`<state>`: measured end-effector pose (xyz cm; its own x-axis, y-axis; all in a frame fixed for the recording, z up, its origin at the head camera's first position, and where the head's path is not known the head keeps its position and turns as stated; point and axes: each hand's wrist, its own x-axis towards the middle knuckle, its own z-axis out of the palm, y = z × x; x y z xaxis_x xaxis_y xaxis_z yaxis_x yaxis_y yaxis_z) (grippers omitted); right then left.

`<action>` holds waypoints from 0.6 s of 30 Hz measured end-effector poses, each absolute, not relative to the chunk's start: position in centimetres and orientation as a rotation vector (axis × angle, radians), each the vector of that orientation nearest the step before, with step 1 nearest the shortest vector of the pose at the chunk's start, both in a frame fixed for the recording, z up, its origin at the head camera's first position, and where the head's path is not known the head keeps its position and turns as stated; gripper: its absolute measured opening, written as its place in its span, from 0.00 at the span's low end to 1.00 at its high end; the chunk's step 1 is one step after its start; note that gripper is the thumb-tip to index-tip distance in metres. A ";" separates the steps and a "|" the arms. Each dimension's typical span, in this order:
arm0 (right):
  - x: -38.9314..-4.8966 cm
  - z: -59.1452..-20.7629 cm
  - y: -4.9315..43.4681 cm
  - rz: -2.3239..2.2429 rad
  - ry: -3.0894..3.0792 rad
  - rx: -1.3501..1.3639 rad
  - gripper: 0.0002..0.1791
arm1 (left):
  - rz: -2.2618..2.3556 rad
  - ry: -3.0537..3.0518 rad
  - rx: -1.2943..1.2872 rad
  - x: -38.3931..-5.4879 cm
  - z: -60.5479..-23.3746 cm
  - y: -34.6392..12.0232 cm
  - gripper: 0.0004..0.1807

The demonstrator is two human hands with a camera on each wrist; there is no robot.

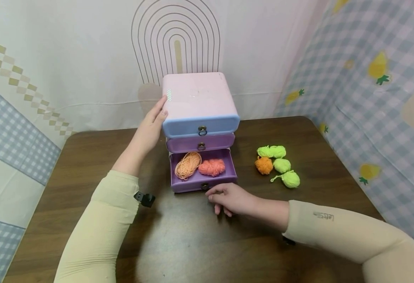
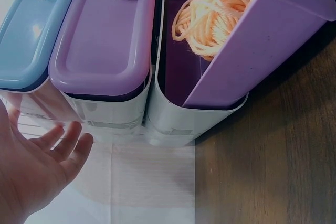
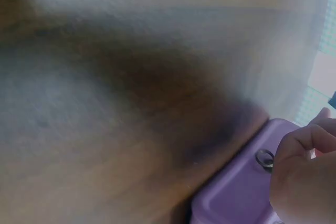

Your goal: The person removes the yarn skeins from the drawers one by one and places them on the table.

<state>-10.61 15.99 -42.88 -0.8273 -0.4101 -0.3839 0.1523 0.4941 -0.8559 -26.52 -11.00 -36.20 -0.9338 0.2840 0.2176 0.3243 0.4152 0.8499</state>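
A small cabinet with a pink top [image 1: 200,94] has a blue top drawer [image 1: 201,126], a purple middle drawer [image 1: 215,142] and a purple bottom drawer [image 1: 224,182]. The bottom one is pulled out. Inside it lie a peach yarn skein [image 1: 188,165] and a coral yarn bundle [image 1: 212,167]. My left hand [image 1: 149,129] is at the cabinet's upper left side, fingers extended, the fingertips near the top edge. Just before the bottom drawer's front is my right hand [image 1: 233,198], loosely bent and holding nothing. In the right wrist view, a ring pull [image 3: 265,159] hangs beside that hand.
On the brown table [image 1: 178,243], right of the cabinet, lie several lime green yarn balls [image 1: 290,179] and an orange yarn ball [image 1: 264,165]. A patterned cloth [image 1: 263,51] hangs behind the table, and checked cloth [image 1: 355,98] covers the right side.
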 end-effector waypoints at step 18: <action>-13.1 -38.7 16.2 -1.441 2.265 -0.212 0.17 | -1.565 -2.613 -0.548 -26.6 -36.3 -11.0 0.30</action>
